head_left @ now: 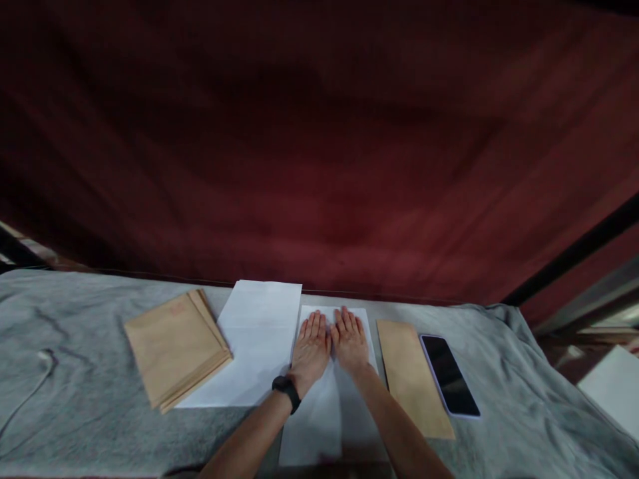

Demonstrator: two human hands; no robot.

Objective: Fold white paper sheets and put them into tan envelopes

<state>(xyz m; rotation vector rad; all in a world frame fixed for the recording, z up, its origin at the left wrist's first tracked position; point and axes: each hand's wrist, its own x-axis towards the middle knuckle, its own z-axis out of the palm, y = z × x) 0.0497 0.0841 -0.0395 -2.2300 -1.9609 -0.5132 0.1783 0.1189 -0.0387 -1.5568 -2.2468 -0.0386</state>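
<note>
At six o'clock, our left hand (310,347) and right hand (350,342) lie open and flat, fingers together, thumbs nearly meeting, seemingly to keep the long white paper sheet (312,426) smooth. Beyond, white rectangular sheets (262,339) sit toward seven, a flat brown paper envelope (412,379) toward five, perhaps within easy reach.

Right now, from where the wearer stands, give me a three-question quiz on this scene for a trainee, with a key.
1. Which is nearest the phone?
A) the envelope pile
B) the single envelope
C) the white cable

2. True or false: the left hand and the right hand both lie palm down on white paper.

3. Fill in: the black band is on the ____ wrist.

Key: 1 B; 2 true; 3 left.
</note>
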